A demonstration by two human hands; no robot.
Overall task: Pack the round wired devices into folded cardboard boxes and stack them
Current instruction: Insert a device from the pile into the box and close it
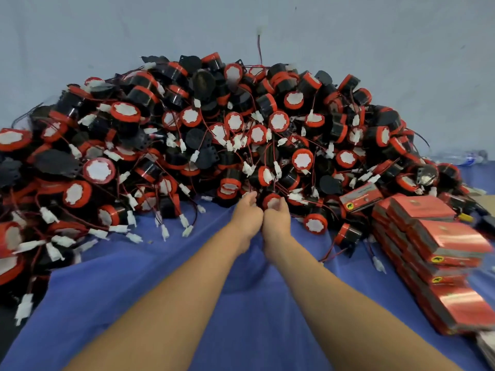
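At device pile [214,135] foot: left hand [247,219], right hand [277,220] touching; fingers [251,196] curled, grasp cannot tell.

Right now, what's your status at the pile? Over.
Grip unclear: left hand, right hand curled at pile front edge. Tangled wires throughout. Stacked red boxes at right.

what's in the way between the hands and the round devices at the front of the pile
Nothing visible: the left hand and right hand are at the pile's front edge, right by a red-capped device. White wire connectors lie tangled around it, so neighbours might drag along.
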